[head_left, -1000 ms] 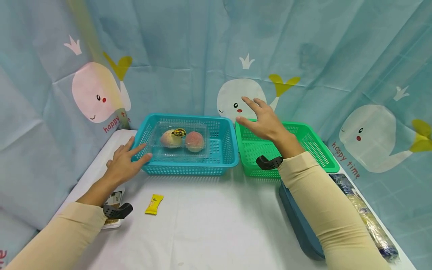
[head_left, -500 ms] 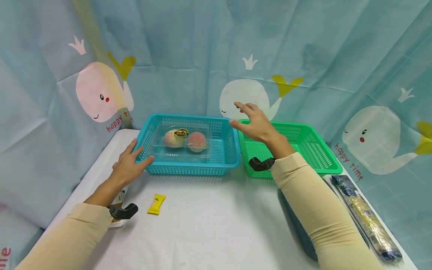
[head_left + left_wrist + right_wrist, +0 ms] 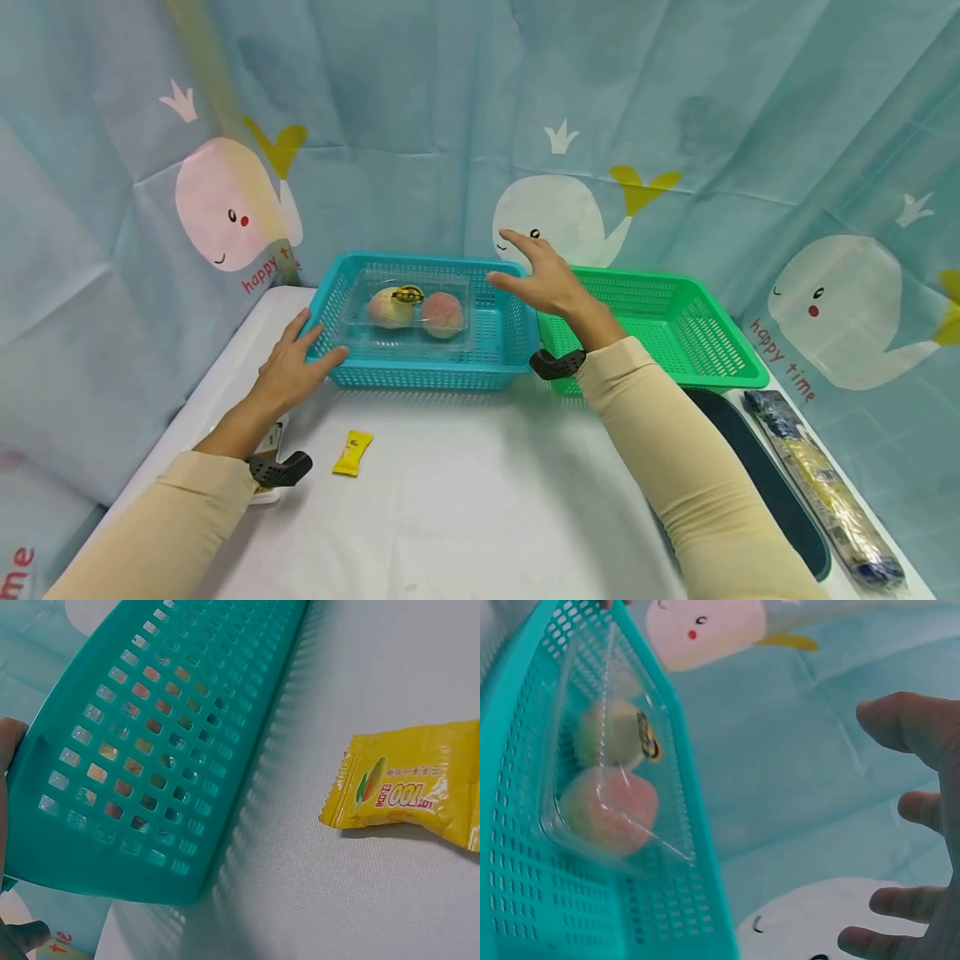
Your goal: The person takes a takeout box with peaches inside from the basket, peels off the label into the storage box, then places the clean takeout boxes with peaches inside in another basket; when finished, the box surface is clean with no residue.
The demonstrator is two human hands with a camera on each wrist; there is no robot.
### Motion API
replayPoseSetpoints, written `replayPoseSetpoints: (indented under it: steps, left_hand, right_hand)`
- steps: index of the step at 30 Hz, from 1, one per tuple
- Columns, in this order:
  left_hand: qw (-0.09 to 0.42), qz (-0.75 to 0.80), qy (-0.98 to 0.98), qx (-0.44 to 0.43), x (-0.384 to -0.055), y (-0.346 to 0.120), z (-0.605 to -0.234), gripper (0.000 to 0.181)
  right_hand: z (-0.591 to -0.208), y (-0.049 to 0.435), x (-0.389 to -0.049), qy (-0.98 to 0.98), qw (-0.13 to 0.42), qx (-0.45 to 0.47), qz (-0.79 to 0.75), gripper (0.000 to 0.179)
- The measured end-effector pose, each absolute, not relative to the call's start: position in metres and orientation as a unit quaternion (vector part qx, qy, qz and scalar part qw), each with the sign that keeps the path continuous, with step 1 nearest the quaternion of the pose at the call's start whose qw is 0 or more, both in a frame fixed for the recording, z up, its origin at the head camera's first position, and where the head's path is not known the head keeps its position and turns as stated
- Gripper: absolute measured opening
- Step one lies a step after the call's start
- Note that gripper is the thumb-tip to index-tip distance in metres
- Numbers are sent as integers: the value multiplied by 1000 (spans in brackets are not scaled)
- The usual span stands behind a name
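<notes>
Over the last second the right grip (image 3: 551, 287) swung left and slightly lower along the far edge of the table (image 3: 480, 517), from over the green basket (image 3: 723, 350) to the right end of the blue basket (image 3: 420, 378). The right sleeve (image 3: 678, 467) followed, uncovering more of the green basket's middle and, towards the table's right edge, the dark blue tray (image 3: 750, 454).

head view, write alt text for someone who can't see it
A person's left hand is at the left end of a blue basket holding a clear container with two peach-like fruits, while their right hand hovers near its right end. A green basket stands to the right, and a yellow packet lies in front on the white table.
</notes>
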State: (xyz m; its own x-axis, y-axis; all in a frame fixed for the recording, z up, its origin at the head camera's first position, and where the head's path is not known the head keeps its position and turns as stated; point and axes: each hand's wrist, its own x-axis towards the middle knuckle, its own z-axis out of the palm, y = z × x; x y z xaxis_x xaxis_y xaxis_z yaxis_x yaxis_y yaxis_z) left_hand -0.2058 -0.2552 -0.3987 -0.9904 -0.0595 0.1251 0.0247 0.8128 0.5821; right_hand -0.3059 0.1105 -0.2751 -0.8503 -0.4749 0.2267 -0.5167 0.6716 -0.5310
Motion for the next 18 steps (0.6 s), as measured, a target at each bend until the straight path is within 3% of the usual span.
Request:
replayPoseSetpoints:
  steps: [18]
  left_hand:
    - [66, -307, -949, 9, -206, -256, -399, 83]
  right_hand:
    - [-316, 81, -328, -884, -91, 190, 417, 73]
